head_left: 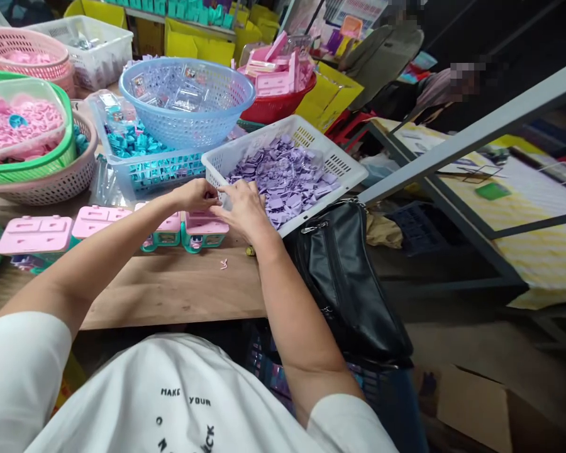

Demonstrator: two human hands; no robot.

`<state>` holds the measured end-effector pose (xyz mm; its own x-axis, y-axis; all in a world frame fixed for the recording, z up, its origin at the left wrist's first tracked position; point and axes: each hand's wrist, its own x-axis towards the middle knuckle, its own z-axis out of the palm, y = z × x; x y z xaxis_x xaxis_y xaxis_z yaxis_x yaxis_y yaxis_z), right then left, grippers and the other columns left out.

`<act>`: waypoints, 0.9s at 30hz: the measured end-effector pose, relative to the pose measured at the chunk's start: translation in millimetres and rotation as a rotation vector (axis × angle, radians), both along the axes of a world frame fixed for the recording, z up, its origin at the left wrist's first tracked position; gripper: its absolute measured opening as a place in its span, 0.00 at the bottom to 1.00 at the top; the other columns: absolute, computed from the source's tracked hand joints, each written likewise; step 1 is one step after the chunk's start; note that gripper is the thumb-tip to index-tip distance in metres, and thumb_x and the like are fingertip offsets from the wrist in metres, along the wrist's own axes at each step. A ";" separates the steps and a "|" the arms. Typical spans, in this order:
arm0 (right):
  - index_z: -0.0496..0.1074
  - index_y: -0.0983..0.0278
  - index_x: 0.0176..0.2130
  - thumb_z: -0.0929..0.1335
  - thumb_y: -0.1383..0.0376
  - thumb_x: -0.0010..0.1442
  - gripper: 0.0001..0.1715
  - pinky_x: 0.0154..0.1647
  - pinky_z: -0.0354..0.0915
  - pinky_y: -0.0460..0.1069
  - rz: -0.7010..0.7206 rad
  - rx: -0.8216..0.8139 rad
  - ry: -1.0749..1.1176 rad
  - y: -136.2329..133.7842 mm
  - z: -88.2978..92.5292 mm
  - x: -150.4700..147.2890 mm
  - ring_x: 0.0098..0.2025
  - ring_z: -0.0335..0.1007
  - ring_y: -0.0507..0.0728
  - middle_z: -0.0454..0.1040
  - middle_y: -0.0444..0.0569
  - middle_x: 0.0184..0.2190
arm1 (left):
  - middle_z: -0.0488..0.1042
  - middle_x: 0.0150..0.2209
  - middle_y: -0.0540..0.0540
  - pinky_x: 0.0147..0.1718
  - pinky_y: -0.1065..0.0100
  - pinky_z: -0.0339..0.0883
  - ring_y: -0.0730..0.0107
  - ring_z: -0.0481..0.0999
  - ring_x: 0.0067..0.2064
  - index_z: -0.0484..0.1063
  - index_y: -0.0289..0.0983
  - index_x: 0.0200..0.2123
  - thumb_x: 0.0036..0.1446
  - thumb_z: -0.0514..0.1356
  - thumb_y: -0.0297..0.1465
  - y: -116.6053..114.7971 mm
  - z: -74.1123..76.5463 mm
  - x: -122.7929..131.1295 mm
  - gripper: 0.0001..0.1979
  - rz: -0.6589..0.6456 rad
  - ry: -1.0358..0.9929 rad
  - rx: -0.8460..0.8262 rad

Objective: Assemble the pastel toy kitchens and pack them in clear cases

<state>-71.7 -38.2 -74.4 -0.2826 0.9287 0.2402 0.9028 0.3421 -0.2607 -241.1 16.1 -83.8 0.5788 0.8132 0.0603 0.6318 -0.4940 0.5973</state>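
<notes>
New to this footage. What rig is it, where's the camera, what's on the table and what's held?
There is no robot here: these are a person's own bare hands. The single picture comes from a camera worn on the head, looking forward and down, so both forearms reach away from you.

On the wooden table sits a row of pink-topped units. Behind them are a blue basket of clear plastic parts and, further right, a white basket of purple pieces.

The left hand and right hand meet above the row's right end; whatever they may hold is too hidden to tell.
</notes>
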 end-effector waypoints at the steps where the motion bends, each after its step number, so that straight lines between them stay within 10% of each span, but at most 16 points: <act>1: 0.77 0.60 0.51 0.73 0.58 0.59 0.20 0.53 0.62 0.65 0.015 -0.010 -0.023 2.1 1.7 1.7 0.57 0.60 0.71 0.72 0.57 0.51 | 0.67 0.19 0.51 0.26 0.70 0.52 0.75 0.59 0.24 0.77 0.32 0.27 0.52 0.59 0.34 3.4 -2.5 2.7 0.11 -0.006 0.021 0.025; 17: 0.80 0.59 0.36 0.68 0.61 0.65 0.10 0.58 0.54 0.65 0.111 0.091 -0.072 3.5 -10.4 29.8 0.61 0.54 0.69 0.67 0.53 0.58 | 0.79 0.39 0.42 0.38 0.65 0.64 0.65 0.76 0.37 0.80 0.36 0.36 0.66 0.52 0.32 -16.8 -24.2 16.1 0.16 -0.105 0.212 0.528; 23: 0.80 0.58 0.38 0.69 0.60 0.63 0.08 0.59 0.56 0.66 0.106 0.059 -0.028 -1.8 -10.1 28.8 0.62 0.55 0.70 0.67 0.53 0.59 | 0.77 0.45 0.38 0.44 0.63 0.66 0.60 0.76 0.44 0.80 0.35 0.40 0.65 0.55 0.35 -21.0 -19.8 13.4 0.15 0.024 0.179 0.386; 27: 0.75 0.60 0.53 0.68 0.56 0.65 0.20 0.59 0.62 0.63 0.168 0.171 0.117 -11.5 -2.5 11.9 0.58 0.62 0.68 0.70 0.57 0.55 | 0.77 0.41 0.39 0.43 0.65 0.68 0.61 0.75 0.42 0.76 0.30 0.47 0.68 0.50 0.48 -26.9 5.3 -5.3 0.27 0.209 -0.216 0.046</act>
